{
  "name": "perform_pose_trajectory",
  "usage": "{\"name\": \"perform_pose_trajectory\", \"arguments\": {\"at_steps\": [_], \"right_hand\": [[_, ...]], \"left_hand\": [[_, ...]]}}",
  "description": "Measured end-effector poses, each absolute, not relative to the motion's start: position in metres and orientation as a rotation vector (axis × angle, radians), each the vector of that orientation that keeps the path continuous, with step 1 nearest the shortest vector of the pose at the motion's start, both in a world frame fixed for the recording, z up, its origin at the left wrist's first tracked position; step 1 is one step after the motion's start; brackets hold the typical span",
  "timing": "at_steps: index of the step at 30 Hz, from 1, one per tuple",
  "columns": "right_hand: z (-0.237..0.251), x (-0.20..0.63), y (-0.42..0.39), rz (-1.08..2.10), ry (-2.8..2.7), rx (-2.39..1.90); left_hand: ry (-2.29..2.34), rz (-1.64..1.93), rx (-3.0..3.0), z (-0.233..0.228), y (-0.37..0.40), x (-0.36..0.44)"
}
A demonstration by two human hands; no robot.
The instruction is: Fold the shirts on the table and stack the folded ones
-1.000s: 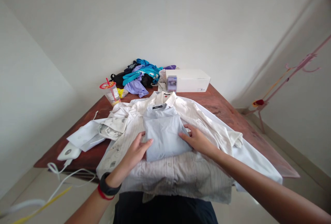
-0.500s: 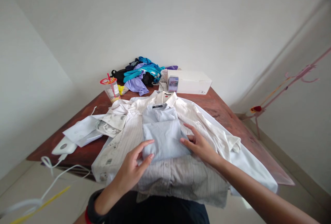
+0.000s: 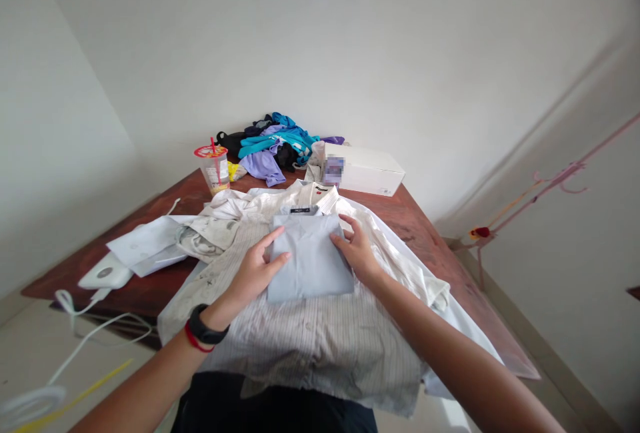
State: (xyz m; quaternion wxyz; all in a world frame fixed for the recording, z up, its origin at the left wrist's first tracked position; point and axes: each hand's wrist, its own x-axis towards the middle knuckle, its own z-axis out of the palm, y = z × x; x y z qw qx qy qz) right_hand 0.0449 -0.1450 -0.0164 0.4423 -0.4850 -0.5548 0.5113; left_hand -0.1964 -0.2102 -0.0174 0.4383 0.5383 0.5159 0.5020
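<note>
A light grey-blue shirt [image 3: 310,266] lies folded into a compact rectangle, its dark collar label just showing past the far edge. Under it a striped cream button-up shirt [image 3: 300,333] is spread out with its collar away from me. My left hand [image 3: 257,268] rests at the folded shirt's left edge, thumb and index finger apart on the cloth. At the right edge my right hand [image 3: 356,250] touches the fabric, fingers spread and thumb on top. Neither hand appears to grip; the undersides of some fingers are hidden.
On the wooden table [image 3: 420,233] are a pile of clothes [image 3: 280,143], a lidded plastic cup [image 3: 215,170] with a straw and a white box [image 3: 367,170]. A white device [image 3: 106,273] with a cable sits at the left. A pink rack [image 3: 530,200] stands right.
The grey-blue shirt's folded part now reaches farther toward the collar, covering more of it. Both hands have moved away from me along its sides. The view has shifted slightly.
</note>
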Motion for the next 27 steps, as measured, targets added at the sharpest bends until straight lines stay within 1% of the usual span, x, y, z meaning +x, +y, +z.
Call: {"name": "perform_pose_trajectory", "arguments": {"at_steps": [4, 7, 11, 13, 16, 21, 23, 25, 27], "right_hand": [[-0.027, 0.036, -0.121, 1.098, -1.522, -1.366], [-0.036, 0.033, -0.115, 0.932, -1.603, -1.397], [-0.037, 0.034, -0.112, 0.788, -1.609, -1.372], [-0.033, 0.036, -0.107, 0.719, -1.630, -1.414], [-0.027, 0.037, -0.098, 0.699, -1.682, -1.473], [-0.026, 0.037, -0.093, 0.819, -1.857, -1.516], [-0.025, 0.036, -0.097, 0.779, -1.910, -1.519], [-0.021, 0.035, -0.103, 0.643, -1.974, -1.538], [-0.015, 0.030, -0.113, 0.415, -2.038, -1.541]], "left_hand": [[1.417, 1.327, 1.285, -0.032, -0.189, -0.192], [1.451, 1.345, 1.294, -0.045, -0.182, -0.192], [1.441, 1.446, 1.469, -0.051, -0.182, -0.190], [1.418, 1.430, 1.565, -0.049, -0.179, -0.188], [1.455, 1.325, 1.612, -0.050, -0.168, -0.188], [1.646, 1.195, 1.644, -0.065, -0.159, -0.197], [1.712, 1.172, 1.664, -0.067, -0.164, -0.200], [1.782, 1.210, 1.749, -0.060, -0.172, -0.200], [1.835, 1.290, 1.935, -0.045, -0.180, -0.194]]}}
